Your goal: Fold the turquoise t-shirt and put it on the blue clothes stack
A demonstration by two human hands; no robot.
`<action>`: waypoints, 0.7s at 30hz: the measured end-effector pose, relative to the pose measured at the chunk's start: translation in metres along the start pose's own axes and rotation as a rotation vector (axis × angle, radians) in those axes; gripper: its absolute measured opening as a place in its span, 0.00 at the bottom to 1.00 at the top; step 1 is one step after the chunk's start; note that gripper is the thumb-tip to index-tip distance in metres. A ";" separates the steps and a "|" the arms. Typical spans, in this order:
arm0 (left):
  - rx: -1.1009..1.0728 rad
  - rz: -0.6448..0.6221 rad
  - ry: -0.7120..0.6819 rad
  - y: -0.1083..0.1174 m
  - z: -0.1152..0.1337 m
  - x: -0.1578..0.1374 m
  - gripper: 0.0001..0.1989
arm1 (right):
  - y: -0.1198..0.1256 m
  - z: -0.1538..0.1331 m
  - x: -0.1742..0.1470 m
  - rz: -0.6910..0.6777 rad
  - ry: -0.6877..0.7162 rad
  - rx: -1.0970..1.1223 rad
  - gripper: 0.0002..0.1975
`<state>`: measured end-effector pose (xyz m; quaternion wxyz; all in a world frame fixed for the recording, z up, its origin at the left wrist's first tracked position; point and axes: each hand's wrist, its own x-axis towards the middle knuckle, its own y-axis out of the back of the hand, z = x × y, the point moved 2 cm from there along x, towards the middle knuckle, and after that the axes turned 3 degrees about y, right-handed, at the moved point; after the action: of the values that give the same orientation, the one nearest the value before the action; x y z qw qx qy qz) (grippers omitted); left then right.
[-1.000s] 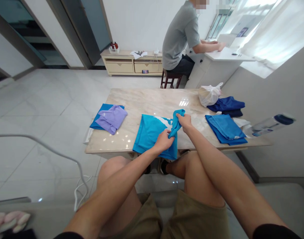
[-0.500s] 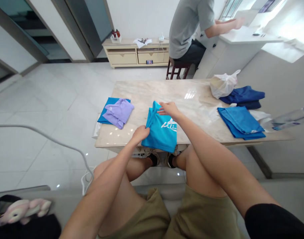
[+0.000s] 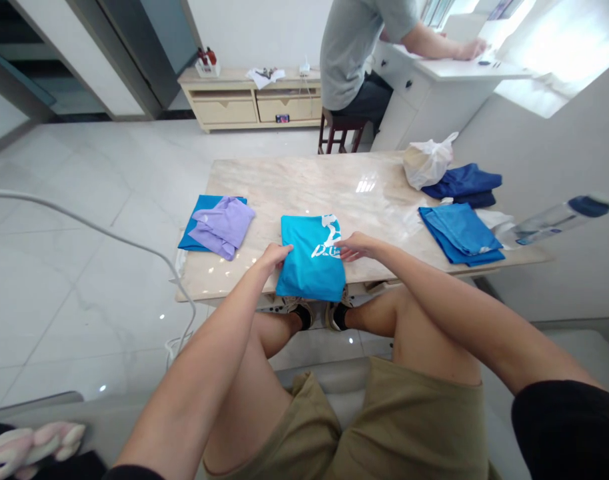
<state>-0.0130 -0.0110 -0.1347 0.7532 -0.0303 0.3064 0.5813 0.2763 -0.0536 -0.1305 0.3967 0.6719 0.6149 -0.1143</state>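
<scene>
Marble table [image 3: 304, 187], folded turquoise shirt [image 3: 310, 257] between both hands

lilac shirt [image 3: 222, 225] — white bag [image 3: 427, 165] — blue folded pile [image 3: 460, 233] — stool [image 3: 340, 133]

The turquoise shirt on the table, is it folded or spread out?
Folded: the turquoise shirt lies as a narrow rectangle, left hand and right hand at its edges.

White script lettering stood on the folded turquoise shirt [image 3: 310, 260], beside a white figure, but the right hand [image 3: 355, 246] covered its end and the visible letters were too small and slanted to read surely. The label on the bottle [image 3: 554, 219] was blurred beyond reading.
</scene>
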 end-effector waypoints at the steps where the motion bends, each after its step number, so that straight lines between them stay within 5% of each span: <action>1: -0.007 -0.009 0.022 -0.001 0.002 -0.002 0.11 | -0.005 0.001 -0.004 -0.029 -0.006 -0.021 0.18; 6: -0.060 -0.086 0.096 0.000 0.015 -0.016 0.12 | -0.017 -0.004 -0.012 -0.032 -0.020 -0.182 0.20; 10: -0.085 -0.068 0.048 0.010 0.026 -0.019 0.14 | -0.007 -0.022 -0.018 -0.073 0.096 -0.075 0.14; 17: -0.296 0.001 -0.206 0.031 0.047 -0.027 0.18 | 0.020 -0.049 -0.034 0.101 0.432 0.274 0.18; 21: -0.305 0.161 -0.337 0.036 0.059 -0.033 0.14 | 0.024 -0.057 -0.042 0.249 0.599 0.447 0.32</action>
<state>-0.0246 -0.0043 -0.0598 0.7316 -0.0219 0.0863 0.6759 0.2697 -0.0446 -0.0566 0.0543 0.8148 0.5772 0.0048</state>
